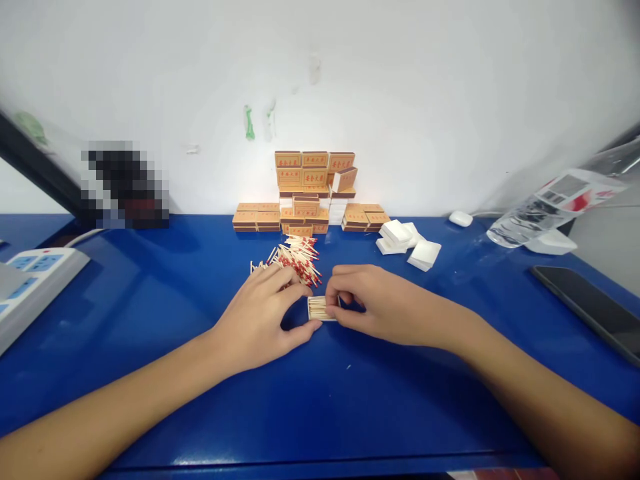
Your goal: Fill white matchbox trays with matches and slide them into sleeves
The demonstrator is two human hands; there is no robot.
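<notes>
A small white matchbox tray (309,310) lies on the blue table, with a layer of matches (318,308) lengthwise inside. My left hand (260,313) spans the tray's left end, its thumb at the near edge and its index finger at the far edge. Over the right end, my right hand (367,297) is closed, thumb and fingertips pinched together at the matches. Its fingers cover that end of the tray. Just beyond my left hand is a loose heap of red-tipped matches (297,257), partly hidden by my fingers.
Orange matchboxes (315,179) are stacked against the wall. Several white trays (397,233) lie right of them. Farther right are a plastic bottle (530,213), a white case (461,219) and a dark phone (590,307). A power strip (45,287) stands at left.
</notes>
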